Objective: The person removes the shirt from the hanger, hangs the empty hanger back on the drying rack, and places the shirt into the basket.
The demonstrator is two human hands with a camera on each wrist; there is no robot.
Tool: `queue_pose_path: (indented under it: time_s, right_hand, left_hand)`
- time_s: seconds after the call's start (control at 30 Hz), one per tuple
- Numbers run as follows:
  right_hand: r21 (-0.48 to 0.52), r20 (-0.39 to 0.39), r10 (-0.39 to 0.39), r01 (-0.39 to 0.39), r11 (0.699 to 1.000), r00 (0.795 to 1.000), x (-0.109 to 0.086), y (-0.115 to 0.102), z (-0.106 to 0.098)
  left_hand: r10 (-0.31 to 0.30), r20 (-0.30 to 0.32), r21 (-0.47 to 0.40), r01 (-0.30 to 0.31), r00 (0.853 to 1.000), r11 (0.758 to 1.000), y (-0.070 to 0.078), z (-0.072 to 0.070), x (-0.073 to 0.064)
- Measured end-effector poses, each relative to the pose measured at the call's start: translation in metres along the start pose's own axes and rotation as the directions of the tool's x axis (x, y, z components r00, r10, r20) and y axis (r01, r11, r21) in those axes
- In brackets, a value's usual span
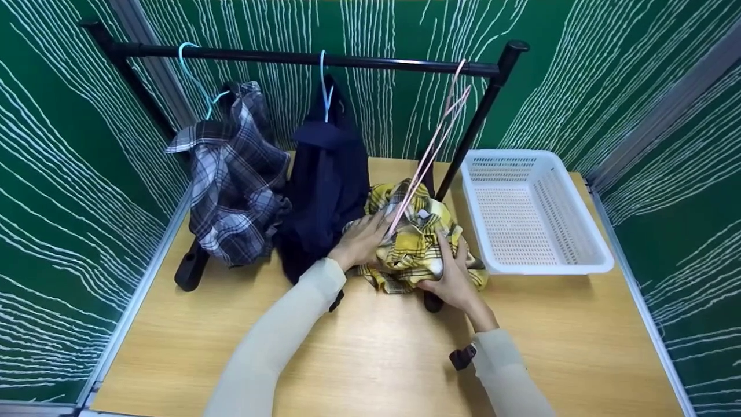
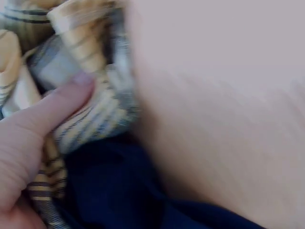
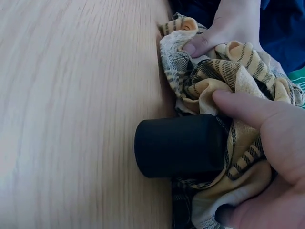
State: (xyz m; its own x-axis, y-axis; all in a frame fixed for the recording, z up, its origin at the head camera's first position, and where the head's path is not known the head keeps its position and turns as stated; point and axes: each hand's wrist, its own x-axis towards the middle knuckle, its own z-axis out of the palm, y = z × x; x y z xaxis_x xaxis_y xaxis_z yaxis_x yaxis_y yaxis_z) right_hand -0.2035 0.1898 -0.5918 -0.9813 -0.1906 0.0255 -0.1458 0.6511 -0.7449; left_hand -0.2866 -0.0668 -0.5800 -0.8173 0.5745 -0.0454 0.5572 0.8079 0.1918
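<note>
A crumpled yellow plaid shirt (image 1: 414, 243) lies on the wooden table (image 1: 359, 359) under the black clothes rail (image 1: 301, 58). A pink hanger (image 1: 431, 150) slants from the rail down into the shirt. My left hand (image 1: 362, 237) grips the shirt's left side where the hanger ends; its thumb (image 2: 52, 112) presses the yellow plaid shirt (image 2: 90, 95). My right hand (image 1: 451, 278) grips the shirt's near right side, its fingers (image 3: 248, 107) curled into the yellow plaid shirt (image 3: 214, 81). The left hand (image 3: 224, 28) shows at the far edge.
A grey plaid shirt (image 1: 234, 179) and a navy garment (image 1: 327, 174) hang on blue hangers at the left. An empty white basket (image 1: 529, 211) stands at the right. The rack's black foot (image 3: 178, 145) lies against the shirt. Green patterned walls enclose the table.
</note>
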Motion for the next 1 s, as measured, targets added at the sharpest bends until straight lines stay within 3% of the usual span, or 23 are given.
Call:
queue_pose_path:
  time_s: [0.27, 0.53, 0.6, 0.7, 0.8, 1.0]
  right_hand:
    - [-0.049, -0.054, -0.022, 0.019, 0.999, 0.998, 0.006, 0.002, 0.004]
    - [-0.062, -0.122, -0.062, 0.055, 0.997, 0.991, 0.012, 0.003, 0.006]
    - [-0.072, -0.139, -0.062, 0.053, 0.996, 0.988, 0.013, 0.002, 0.004]
    - [-0.100, -0.186, -0.085, 0.068, 0.993, 0.979, 0.016, 0.002, 0.003]
    - [-0.126, -0.255, -0.126, 0.096, 0.987, 0.959, 0.017, 0.002, 0.004]
    - [-0.102, -0.380, -0.142, 0.111, 0.989, 0.914, 0.016, -0.005, -0.001]
  left_hand:
    - [0.147, -0.135, 0.172, -0.123, 0.980, 0.977, -0.002, 0.006, 0.001]
    - [0.157, -0.123, 0.197, -0.131, 0.980, 0.972, 0.007, -0.003, 0.005]
    - [0.189, -0.164, 0.242, -0.146, 0.968, 0.959, 0.010, -0.005, 0.009]
    - [0.242, -0.245, 0.282, -0.170, 0.939, 0.944, 0.013, -0.007, 0.015]
    - [0.270, -0.301, 0.253, -0.197, 0.915, 0.947, 0.018, -0.008, 0.019]
    - [0.244, -0.335, 0.071, -0.233, 0.910, 0.970, 0.030, -0.011, 0.020]
